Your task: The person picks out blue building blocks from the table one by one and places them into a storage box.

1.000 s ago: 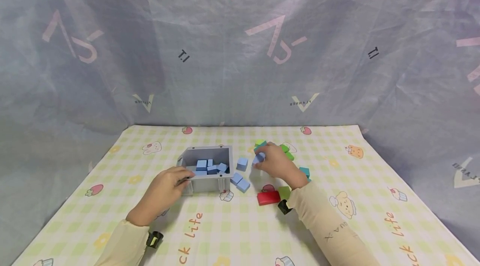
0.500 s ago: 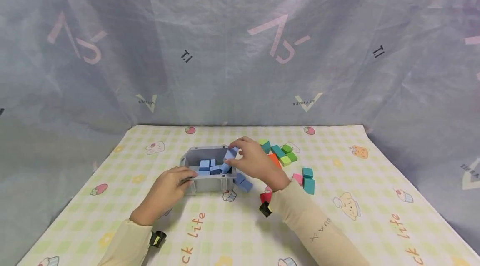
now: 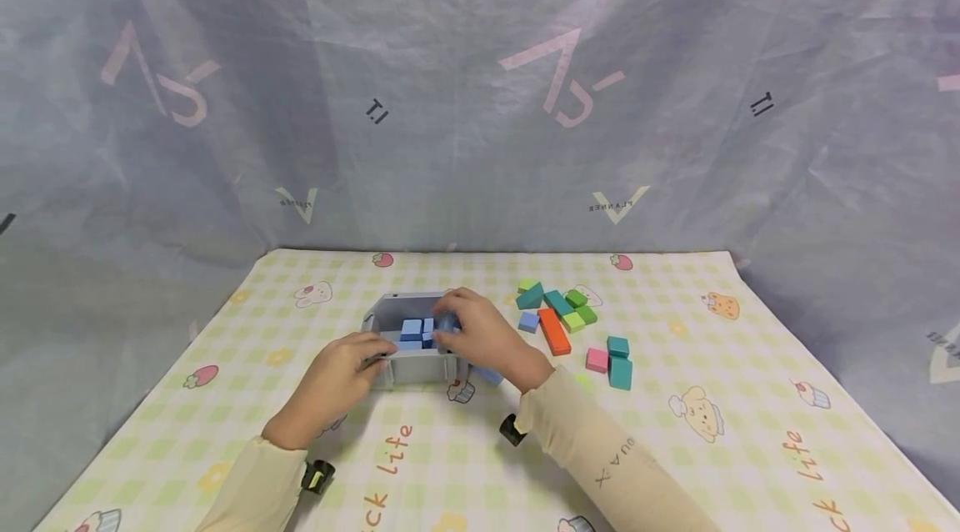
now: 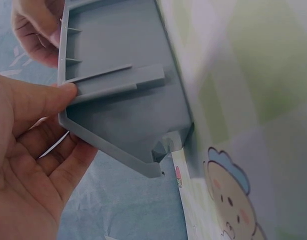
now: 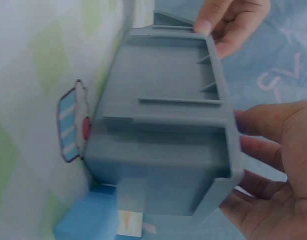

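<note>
My left hand (image 3: 352, 361) grips the near wall of a grey storage bin (image 3: 416, 367) at its left end. In the left wrist view, the left thumb presses the outside of the bin (image 4: 113, 115) while the fingers curl behind its rim. My right hand (image 3: 480, 333) reaches over the bin's right end, a blue block (image 3: 447, 321) between thumb and fingers, partly hidden and in shadow. Several other blue blocks (image 3: 412, 330) lie inside. From the right wrist, the right fingertips disappear behind the bin wall (image 5: 178, 112).
Blue blocks (image 3: 491, 375) lie by the bin's right side, partly under the right hand. Farther right are a blue cube (image 3: 528, 322), an orange-red bar (image 3: 554, 332), several green and teal blocks (image 3: 558, 303), a pink block (image 3: 597, 360) and two teal blocks (image 3: 619, 373).
My right hand has travelled left from the loose blocks with a blue block, over the bin's right end, then lower into it. The left hand has kept its grip on the bin.
</note>
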The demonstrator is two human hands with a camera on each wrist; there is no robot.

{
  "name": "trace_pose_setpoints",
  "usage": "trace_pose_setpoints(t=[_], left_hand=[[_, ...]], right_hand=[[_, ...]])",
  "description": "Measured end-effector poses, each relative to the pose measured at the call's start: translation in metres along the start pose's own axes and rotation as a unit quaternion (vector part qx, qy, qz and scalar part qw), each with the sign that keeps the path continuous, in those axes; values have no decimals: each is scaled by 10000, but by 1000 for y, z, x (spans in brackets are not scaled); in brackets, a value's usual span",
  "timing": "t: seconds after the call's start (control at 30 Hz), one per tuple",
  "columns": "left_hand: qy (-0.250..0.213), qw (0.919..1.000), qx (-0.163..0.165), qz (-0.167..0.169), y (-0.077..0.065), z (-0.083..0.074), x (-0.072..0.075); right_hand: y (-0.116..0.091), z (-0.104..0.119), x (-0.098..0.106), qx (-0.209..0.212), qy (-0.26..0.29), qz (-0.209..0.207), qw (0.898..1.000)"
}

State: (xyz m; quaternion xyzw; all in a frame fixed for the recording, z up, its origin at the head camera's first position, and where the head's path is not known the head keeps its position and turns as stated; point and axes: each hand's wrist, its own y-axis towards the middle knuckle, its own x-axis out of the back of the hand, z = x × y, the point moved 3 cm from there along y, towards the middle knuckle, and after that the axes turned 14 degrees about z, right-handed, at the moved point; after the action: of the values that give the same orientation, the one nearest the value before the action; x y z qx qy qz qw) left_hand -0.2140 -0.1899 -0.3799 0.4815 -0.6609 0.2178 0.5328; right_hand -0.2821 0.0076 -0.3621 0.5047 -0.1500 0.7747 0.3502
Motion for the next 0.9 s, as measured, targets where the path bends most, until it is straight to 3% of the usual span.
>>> trace_pose_setpoints(t=[0.5,0.7,0.9], left_hand=[[99,9999,-27,-36,1,0,0],[138,9998,-108,-130,1,1,1],[86,9997,-150,-171,1,1,-1]], right_hand=[[-5,-2,4,182,-28,77,9998],[-13,-6,21,124,218,-139,9996],[-27,-13,51,15,193,-606,9980]])
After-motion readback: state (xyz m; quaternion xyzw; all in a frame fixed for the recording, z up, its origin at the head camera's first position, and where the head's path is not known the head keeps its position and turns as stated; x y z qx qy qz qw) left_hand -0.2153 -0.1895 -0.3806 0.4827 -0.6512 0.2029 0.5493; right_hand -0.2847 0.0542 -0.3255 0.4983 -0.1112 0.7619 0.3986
